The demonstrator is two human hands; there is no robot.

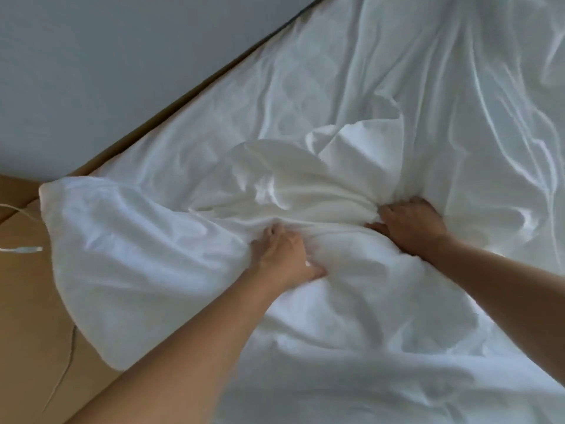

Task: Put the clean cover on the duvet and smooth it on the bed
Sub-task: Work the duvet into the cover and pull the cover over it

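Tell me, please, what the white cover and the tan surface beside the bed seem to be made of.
The cover looks like thin cloth, perhaps cotton, faintly glossy: it folds in soft creases. The tan surface looks like matte wood or laminate; a seam shows.

Head-worn view, looking steeply down, close over rumpled bed (397, 71), wall (107, 56) upper left

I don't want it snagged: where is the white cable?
In the head view the white cable lies at the far left on the tan surface, just left of the duvet corner overhanging the bed.
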